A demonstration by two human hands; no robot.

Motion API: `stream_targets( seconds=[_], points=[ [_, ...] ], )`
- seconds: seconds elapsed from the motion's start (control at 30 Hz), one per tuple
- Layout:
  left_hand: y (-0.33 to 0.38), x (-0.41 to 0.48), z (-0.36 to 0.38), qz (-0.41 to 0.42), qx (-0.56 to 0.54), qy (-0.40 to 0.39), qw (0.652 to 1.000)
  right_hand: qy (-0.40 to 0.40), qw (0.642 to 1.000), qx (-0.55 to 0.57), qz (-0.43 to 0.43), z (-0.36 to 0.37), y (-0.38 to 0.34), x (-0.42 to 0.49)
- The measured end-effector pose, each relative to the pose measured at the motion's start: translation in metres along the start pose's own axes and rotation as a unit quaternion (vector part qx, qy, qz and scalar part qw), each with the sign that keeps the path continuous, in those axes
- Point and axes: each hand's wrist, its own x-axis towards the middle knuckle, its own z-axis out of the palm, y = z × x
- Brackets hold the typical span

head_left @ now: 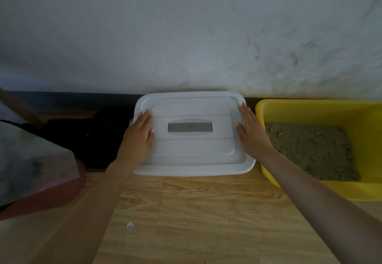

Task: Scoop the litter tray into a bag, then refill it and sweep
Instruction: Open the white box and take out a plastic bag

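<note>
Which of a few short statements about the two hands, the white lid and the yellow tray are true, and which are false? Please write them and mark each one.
1. The left hand and the right hand both lie flat on the white lid. True.
2. The yellow tray holds litter. True.
3. The yellow tray stands to the left of the lid. False: it stands to the right of it.
4. The right hand holds the lid's handle. False: the grey handle lies free between the two hands.
</note>
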Motion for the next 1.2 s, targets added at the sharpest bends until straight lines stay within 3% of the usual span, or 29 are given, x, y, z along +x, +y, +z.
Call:
stream_targets(
  seconds=[0.17, 0.3, 0.43, 0.6, 0.73, 0.9, 0.97, 1.1, 1.2],
  points=[
    [-0.014, -0.004, 0.011, 0.045, 0.053, -0.005, 0.998, -0.054, 0.994, -0.095, -0.027, 0.009, 0.009, 0.005],
    [-0.018, -0.004, 0.015, 0.049, -0.001, 0.012, 0.999, -0.064, 0.987, -0.144, -0.031, 0.01, 0.01, 0.005],
    [-0.016, -0.006, 0.011, -0.044, -0.178, 0.078, 0.98, -0.035, 0.997, -0.062, -0.005, 0.01, 0.005, 0.001],
    [-0.018, -0.002, 0.006, -0.151, -0.264, 0.102, 0.947, 0.02, 0.991, 0.104, 0.078, 0.009, 0.003, 0.002],
    [-0.033, -0.001, 0.002, -0.172, -0.317, 0.044, 0.932, 0.064, 0.942, 0.298, 0.141, 0.008, 0.013, 0.003],
    [-0.04, -0.006, 0.007, -0.164, -0.334, 0.081, 0.925, 0.124, 0.861, 0.462, 0.174, 0.009, 0.02, -0.002],
    [-0.038, -0.007, 0.009, -0.15, -0.327, 0.103, 0.927, 0.148, 0.846, 0.48, 0.18, 0.01, 0.02, -0.004],
    [-0.029, -0.011, 0.009, -0.116, -0.327, 0.139, 0.928, 0.183, 0.863, 0.439, 0.172, 0.013, 0.017, -0.007],
    [-0.036, -0.011, 0.011, -0.211, -0.416, 0.094, 0.88, 0.178, 0.889, 0.393, 0.15, 0.013, 0.016, -0.007]
  ],
)
